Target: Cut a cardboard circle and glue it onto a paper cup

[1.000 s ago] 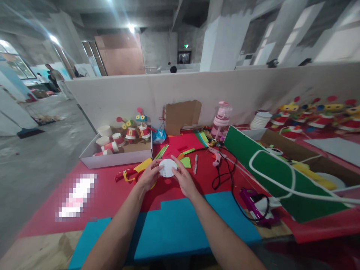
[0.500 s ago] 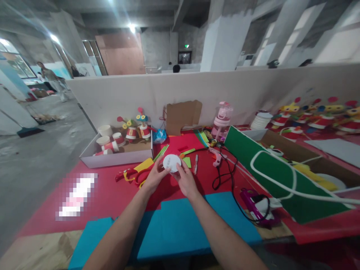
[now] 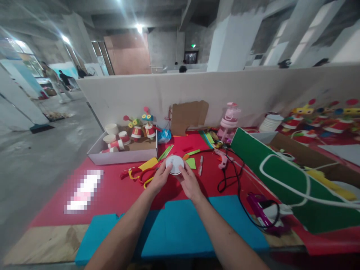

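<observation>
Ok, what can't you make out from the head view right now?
- White cup: only its base shows; both hands cover its sides.
- Left hand and right hand: fingertips behind the cup hidden.
- Pixelated patch: contents blurred.
- Box: front wall hides its floor.

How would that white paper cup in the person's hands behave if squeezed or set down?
The white cup is probably light, since fingertips alone hold it. Thin paper walls would likely dent under a squeeze. Laid on its round side on the red table, it could roll.
</observation>
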{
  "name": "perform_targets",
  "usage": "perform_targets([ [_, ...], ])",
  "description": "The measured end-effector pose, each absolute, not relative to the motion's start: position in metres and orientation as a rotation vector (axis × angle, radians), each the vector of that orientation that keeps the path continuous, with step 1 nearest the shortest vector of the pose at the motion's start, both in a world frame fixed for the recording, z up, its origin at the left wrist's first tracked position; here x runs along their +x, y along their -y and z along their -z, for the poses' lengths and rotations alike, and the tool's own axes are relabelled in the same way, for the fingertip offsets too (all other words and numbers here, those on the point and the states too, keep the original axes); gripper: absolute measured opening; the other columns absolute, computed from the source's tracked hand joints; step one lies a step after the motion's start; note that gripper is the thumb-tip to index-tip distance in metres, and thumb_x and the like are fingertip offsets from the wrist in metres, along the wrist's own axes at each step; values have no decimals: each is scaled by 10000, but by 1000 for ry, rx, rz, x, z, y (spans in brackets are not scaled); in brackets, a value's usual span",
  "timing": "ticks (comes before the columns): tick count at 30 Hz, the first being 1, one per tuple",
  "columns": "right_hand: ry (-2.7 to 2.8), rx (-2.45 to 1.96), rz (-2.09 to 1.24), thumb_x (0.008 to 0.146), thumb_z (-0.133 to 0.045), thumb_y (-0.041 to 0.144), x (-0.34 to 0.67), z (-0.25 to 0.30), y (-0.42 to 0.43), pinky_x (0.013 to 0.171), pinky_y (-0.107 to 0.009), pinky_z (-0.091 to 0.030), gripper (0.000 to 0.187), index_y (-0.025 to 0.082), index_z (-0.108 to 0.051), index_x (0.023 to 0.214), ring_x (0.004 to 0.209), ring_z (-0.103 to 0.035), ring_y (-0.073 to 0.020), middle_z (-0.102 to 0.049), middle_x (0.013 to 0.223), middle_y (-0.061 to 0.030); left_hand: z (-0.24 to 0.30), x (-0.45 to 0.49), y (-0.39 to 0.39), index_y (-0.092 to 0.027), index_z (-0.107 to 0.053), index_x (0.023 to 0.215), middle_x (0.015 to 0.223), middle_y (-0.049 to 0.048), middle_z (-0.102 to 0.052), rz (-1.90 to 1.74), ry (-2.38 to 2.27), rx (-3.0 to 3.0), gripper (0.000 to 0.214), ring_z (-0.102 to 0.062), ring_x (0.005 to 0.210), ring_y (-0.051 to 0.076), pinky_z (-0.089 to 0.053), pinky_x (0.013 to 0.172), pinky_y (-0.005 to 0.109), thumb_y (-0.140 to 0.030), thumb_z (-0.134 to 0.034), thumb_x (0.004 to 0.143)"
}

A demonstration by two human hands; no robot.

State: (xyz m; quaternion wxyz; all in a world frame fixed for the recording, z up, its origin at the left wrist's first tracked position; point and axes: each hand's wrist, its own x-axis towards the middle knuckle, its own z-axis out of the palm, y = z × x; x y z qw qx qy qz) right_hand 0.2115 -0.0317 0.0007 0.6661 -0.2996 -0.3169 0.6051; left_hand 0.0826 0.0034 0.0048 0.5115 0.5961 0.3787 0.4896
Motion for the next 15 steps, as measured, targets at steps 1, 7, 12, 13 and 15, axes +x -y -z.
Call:
perform_targets([
  [1, 724, -685, -1378, 755, -747, 395, 213, -2, 32, 883, -319, -546, 612, 310, -552, 1329, 1103, -615, -213, -649, 1249, -19, -5, 82, -4, -206, -573, 1316, 1404, 65, -551, -1178, -911, 1394, 545, -445, 1338, 249, -312, 1136, 346, -508, -575, 862],
  [7, 721, -703, -1489, 751, -744, 463, 221, -4, 31, 749, -309, -573, 496, 293, -629, 1202, 1013, -638, -205, -677, 1173, -22, -8, 71, -8, -172, -654, 1212, 1183, 91, -691, -1020, -853, 1244, 548, -620, 1076, 258, -476, 910, 326, -495, -698, 772],
  [12, 630, -748, -1546, 665, -804, 481, 220, 1, 28, 704, -354, -583, 482, 227, -669, 1052, 938, -659, -230, -718, 1041, -45, -6, 66, -11, -148, -674, 1193, 1126, 109, -708, -965, -827, 1269, 559, -639, 1003, 254, -486, 844, 309, -473, -741, 744],
  [13, 611, -769, -1537, 657, -809, 475, 220, 1, 28, 688, -344, -581, 486, 223, -669, 1048, 914, -664, -225, -722, 1021, -43, -7, 66, -11, -147, -679, 1187, 1131, 113, -706, -958, -830, 1284, 550, -636, 1013, 259, -486, 847, 313, -472, -738, 748],
  [15, 576, -814, -1507, 643, -816, 457, 218, 1, 28, 663, -319, -572, 481, 218, -671, 1034, 871, -669, -212, -728, 977, -36, -10, 67, -9, -167, -675, 1203, 1200, 108, -680, -970, -824, 1328, 526, -611, 1081, 265, -480, 879, 313, -468, -717, 773],
])
